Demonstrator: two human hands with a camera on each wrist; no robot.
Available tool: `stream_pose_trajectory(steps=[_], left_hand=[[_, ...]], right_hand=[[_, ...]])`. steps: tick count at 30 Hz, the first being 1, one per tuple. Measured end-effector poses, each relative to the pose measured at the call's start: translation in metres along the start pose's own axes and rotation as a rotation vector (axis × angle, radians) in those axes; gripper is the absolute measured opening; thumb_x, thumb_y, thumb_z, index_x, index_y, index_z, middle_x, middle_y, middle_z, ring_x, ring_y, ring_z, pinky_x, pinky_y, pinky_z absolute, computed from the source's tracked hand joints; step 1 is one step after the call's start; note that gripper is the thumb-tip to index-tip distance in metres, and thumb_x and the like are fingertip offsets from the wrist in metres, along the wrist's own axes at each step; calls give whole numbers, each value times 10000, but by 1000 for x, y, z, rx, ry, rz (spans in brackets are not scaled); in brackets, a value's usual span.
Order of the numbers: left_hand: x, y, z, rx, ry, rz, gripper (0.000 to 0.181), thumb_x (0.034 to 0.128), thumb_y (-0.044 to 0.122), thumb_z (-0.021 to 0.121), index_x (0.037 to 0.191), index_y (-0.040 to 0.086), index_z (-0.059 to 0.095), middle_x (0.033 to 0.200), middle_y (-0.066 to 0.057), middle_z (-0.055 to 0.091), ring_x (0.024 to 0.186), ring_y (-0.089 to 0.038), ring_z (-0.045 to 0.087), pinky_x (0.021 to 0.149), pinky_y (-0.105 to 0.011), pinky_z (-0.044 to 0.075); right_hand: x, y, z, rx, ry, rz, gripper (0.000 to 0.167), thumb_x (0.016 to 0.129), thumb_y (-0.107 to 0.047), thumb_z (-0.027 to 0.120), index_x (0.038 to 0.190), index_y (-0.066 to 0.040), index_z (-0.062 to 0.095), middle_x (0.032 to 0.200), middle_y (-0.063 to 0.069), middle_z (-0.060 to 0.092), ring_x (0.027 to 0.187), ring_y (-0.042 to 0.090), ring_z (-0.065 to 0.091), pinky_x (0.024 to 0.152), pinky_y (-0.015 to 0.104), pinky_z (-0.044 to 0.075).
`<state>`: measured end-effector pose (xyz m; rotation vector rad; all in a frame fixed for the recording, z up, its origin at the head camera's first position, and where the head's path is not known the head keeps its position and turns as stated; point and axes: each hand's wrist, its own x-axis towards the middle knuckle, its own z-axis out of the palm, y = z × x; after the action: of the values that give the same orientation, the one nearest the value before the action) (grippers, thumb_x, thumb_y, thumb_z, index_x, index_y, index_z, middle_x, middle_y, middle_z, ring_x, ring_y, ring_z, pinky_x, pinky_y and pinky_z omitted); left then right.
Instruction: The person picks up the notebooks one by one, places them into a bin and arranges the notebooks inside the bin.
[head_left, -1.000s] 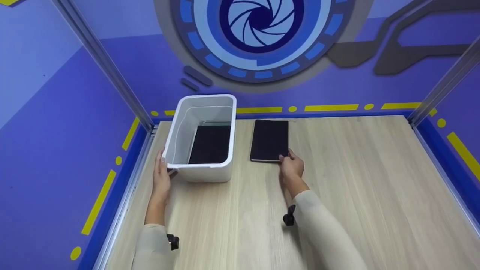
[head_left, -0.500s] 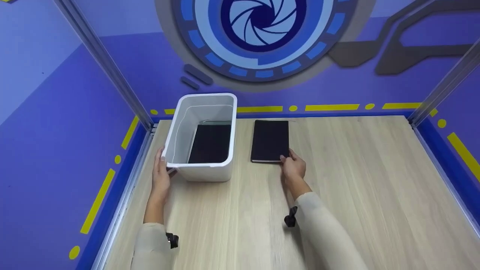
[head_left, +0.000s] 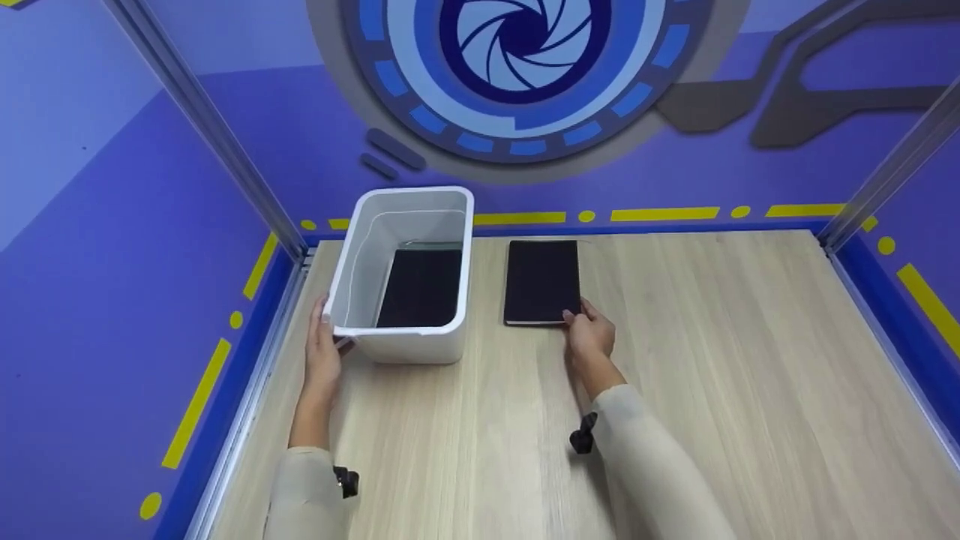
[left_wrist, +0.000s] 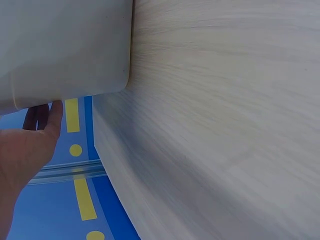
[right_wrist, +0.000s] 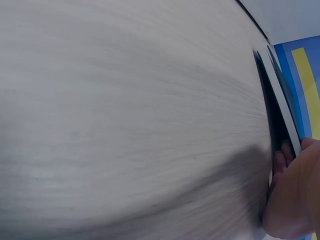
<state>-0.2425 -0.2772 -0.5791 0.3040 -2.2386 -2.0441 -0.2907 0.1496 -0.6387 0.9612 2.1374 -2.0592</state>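
A white plastic bin (head_left: 409, 346) stands at the back left of the table, open at the top. Inside it lies a flat black rectangular thing (head_left: 422, 289). My left hand (head_left: 323, 360) holds the bin's near left corner; in the left wrist view its fingers (left_wrist: 56, 117) touch the bin's side. To the right of the bin is a black notebook (head_left: 542, 279). My right hand (head_left: 591, 335) pinches its near right corner, thumb on the cover and fingers underneath. The right wrist view shows the notebook (right_wrist: 280, 95) edge-on, its white pages between dark covers.
The light wooden table (head_left: 720, 390) is bordered by a blue-purple back wall (head_left: 660, 172) and side walls. Metal posts (head_left: 225, 142) rise at the back corners. The bin and notebook both sit near the back wall, with a strip of table between them.
My right hand and the notebook have shifted very slightly to the right and toward me. The left hand and the bin hold nearly still.
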Motion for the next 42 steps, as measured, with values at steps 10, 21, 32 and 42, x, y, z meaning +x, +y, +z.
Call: stream_pose_trajectory(steps=[10, 21, 32, 42], left_hand=[[1, 0, -1, 3, -1, 11, 567, 1182, 409, 181, 1733, 281, 135, 1746, -168, 282, 1532, -413, 411, 1240, -618, 385], [-1, -1, -4, 0, -16, 6, 576, 1180, 434, 176, 1735, 298, 106, 1780, -153, 210, 1563, -420, 371, 1278, -639, 328], [1, -2, -2, 9, 10, 7, 571, 1181, 418, 178, 1731, 274, 141, 1724, -187, 299, 1512, -409, 428, 1240, -636, 379], [1, 0, -2, 9, 1, 23, 570, 1184, 388, 190, 1733, 248, 130, 1784, -155, 192, 1543, -411, 377, 1251, -650, 356]], right_hand=[[-2, -5, -3, 84, -3, 4, 537, 1043, -166, 635, 1572, -202, 551, 1688, 60, 462, 1645, 276, 304, 1356, 408, 249], [5, -4, -16, 308, -40, 85, 553, 1063, -35, 524, 1607, -131, 493, 1587, 170, 561, 1028, 166, 738, 928, 342, 648], [1, -5, -25, 392, -28, 47, 535, 1073, -5, 486, 1590, -137, 520, 1676, 174, 437, 1063, 163, 755, 890, 343, 658], [-4, -7, -40, 359, -17, -17, 519, 1089, -43, 497, 1602, -119, 497, 1708, 143, 403, 945, 105, 785, 842, 289, 656]])
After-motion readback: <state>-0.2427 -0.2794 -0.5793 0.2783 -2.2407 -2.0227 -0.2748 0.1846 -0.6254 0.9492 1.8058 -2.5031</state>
